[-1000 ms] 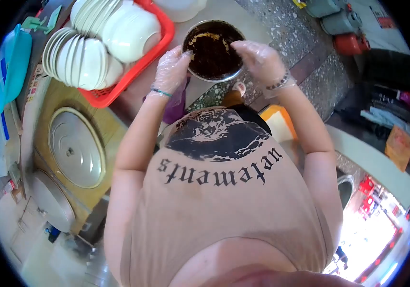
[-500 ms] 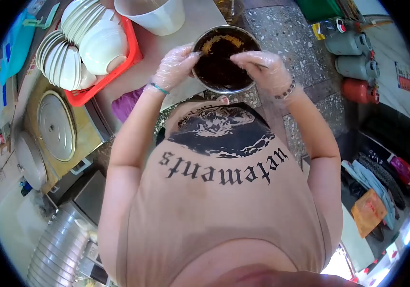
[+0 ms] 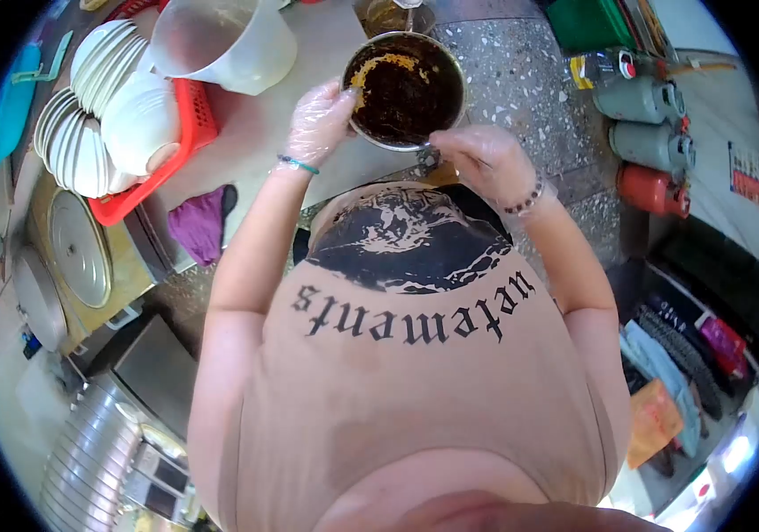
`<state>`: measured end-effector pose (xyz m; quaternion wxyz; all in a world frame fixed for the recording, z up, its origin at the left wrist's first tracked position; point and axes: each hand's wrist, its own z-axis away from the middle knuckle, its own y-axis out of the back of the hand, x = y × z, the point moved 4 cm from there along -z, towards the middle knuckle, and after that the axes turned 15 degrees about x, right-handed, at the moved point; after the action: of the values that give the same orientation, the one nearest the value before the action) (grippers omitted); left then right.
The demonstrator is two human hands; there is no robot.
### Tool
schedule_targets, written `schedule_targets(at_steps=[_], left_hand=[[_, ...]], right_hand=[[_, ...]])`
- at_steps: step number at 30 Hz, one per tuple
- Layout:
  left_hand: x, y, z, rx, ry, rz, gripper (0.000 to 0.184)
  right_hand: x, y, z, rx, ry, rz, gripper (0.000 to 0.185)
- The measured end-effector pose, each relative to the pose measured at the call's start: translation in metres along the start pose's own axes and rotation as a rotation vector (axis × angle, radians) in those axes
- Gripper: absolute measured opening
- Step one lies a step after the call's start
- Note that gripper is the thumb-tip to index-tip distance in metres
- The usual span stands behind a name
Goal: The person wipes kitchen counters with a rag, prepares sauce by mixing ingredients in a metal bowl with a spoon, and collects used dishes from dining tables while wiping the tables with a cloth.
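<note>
A round metal bowl [image 3: 460, 112] holds a dark brown, wet-looking mixture [image 3: 401, 99], with an orange-yellow patch [image 3: 394, 62] along its far side. My left hand [image 3: 319, 122], in a clear plastic glove, grips the bowl's left rim, thumb over the edge. At the near right rim is my right hand [image 3: 489, 161], also gloved, with fingers pinched together. A thin-handled utensil [image 3: 484, 164] shows a little between those fingers; its working end is hidden, so its kind is unclear.
On the left, a red basket [image 3: 198, 120] holds stacked white bowls [image 3: 140, 124] beside a translucent white tub [image 3: 260, 53]. A purple cloth [image 3: 198, 224] lies at the counter [image 3: 255, 146] edge. Gas cylinders [image 3: 650, 146] stand at right, near an oil bottle [image 3: 599, 69].
My right hand has moved from over the bowl down to its near right rim. The bowl sits slightly further up and left in view. More of the dark mixture shows.
</note>
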<state>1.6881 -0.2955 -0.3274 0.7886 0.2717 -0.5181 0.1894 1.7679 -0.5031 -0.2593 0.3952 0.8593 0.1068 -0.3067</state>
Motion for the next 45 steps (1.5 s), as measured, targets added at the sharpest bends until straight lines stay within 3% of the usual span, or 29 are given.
schedule_targets(at_steps=[3,8,9,11,13,16,17,22,24,26,28,30,32,33,35,38,40,45], left_hand=[[-0.004,-0.046,-0.015,0.066,0.060,0.064,0.026],[0.016,-0.113,-0.014,0.218,0.196,-0.118,0.028],[0.018,-0.123,-0.011,0.249,0.210,-0.104,0.028],[0.015,-0.139,0.000,0.317,0.293,0.041,0.030],[0.014,-0.144,0.013,0.405,0.336,0.051,0.031],[0.007,-0.139,0.025,0.504,0.357,0.036,0.032],[0.005,-0.135,0.026,0.515,0.349,0.020,0.032],[-0.009,-0.119,0.026,0.582,0.385,0.024,0.032],[-0.025,-0.128,0.030,0.616,0.382,0.109,0.033],[-0.031,-0.139,0.032,0.694,0.420,0.238,0.033],[-0.025,-0.148,0.040,0.762,0.476,0.288,0.032],[-0.023,-0.156,0.046,0.807,0.543,0.207,0.026],[-0.045,-0.172,0.050,0.888,0.572,0.275,0.026],[-0.054,-0.182,0.051,0.924,0.411,0.141,0.026],[-0.050,-0.210,0.043,1.019,0.532,0.490,0.027],[-0.039,-0.230,0.043,1.063,0.721,0.415,0.027],[-0.052,-0.260,0.040,1.079,0.763,0.492,0.025],[-0.093,-0.295,0.089,1.388,0.813,0.971,0.021]], right_hand=[[0.052,0.034,-0.008,-0.033,0.097,0.038,0.014],[0.128,0.085,-0.014,0.024,0.158,0.011,0.012],[0.134,0.096,-0.016,-0.034,0.088,-0.045,0.013],[0.150,0.103,-0.021,-0.015,0.155,-0.138,0.012],[0.161,0.102,-0.026,0.052,0.227,-0.200,0.011],[0.170,0.083,-0.028,-0.138,0.149,-0.198,0.011],[0.163,0.080,-0.030,-0.225,0.105,-0.219,0.020],[0.161,0.053,-0.043,-0.214,0.132,-0.328,0.017],[0.180,0.040,-0.043,-0.334,-0.110,-0.277,0.017],[0.192,0.038,-0.047,-0.434,-0.129,-0.279,0.022],[0.210,0.039,-0.059,-0.413,-0.320,-0.443,0.026],[0.229,0.035,-0.075,-0.469,-0.226,-0.406,0.029],[0.246,0.026,-0.089,-0.619,-0.575,-0.705,0.032],[0.255,0.017,-0.096,-0.687,-0.481,-0.704,0.033],[0.273,0.004,-0.116,-0.789,-0.381,-0.710,0.034],[0.282,-0.014,-0.146,-0.882,-0.305,-0.683,0.037],[0.309,-0.013,-0.159,-0.949,-0.332,-0.625,0.039],[0.320,-0.050,-0.172,-0.903,-0.341,-0.470,0.046]])
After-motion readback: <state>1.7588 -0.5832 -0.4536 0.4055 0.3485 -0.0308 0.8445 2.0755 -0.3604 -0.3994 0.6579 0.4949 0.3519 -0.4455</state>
